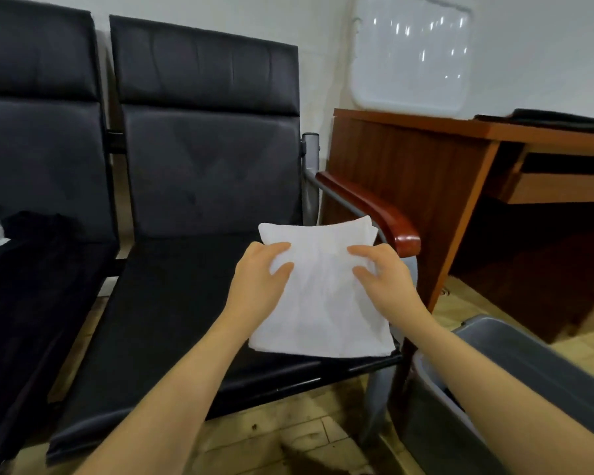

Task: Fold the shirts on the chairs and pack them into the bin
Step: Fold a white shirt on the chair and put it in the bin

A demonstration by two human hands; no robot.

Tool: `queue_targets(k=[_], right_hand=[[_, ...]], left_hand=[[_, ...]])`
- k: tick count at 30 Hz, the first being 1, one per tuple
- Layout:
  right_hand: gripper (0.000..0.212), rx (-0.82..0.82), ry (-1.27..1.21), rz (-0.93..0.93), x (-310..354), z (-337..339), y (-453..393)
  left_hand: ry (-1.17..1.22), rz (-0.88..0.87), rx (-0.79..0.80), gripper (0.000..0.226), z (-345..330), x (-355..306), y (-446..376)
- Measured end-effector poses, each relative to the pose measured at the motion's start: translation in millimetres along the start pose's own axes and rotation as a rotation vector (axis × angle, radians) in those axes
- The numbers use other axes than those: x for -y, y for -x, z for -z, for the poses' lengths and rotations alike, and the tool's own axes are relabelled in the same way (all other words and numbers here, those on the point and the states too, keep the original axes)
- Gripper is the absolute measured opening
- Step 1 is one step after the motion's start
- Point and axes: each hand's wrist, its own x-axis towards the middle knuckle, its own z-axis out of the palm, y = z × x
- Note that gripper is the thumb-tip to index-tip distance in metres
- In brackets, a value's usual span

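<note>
White cloth, a folded shirt point(323, 296), lies on the right near part of the black chair seat point(172, 303), close beside the wooden armrest point(374, 207). Both forearms reach forward from the near edge toward it. The left hand point(258, 279) rests on the shirt's left side, palm down, wrist straight, with thumb and forefinger spread and their tips on the fabric. The right hand point(384, 275) sits on the shirt's right side, thumb and fingers curved inward onto the cloth. Whether either hand actually pinches the fabric or only presses on it cannot be told. A grey bin point(515, 365) stands on the floor at near right, partly under the right forearm. On the neighbouring chair to the left lies dark clothing point(31, 234). A brown wooden desk point(426, 159) stands to the far right.
</note>
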Motion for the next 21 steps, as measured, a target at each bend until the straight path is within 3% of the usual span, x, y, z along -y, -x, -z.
queue_targets(k=[7, 14, 21], right_hand=[[0.036, -0.13, 0.196, -0.033, -49, 61, 22], [0.038, -0.231, 0.202, -0.172, -138, 136, 46], [0.044, -0.114, 0.178, -0.399, -240, 193, 102]], left_hand=[[-0.024, -0.158, 0.142, 0.038, -55, -57, -5], [-0.051, -0.322, 0.275, 0.04, -162, -117, -13], [-0.11, -0.386, 0.531, 0.041, -299, -149, 2]])
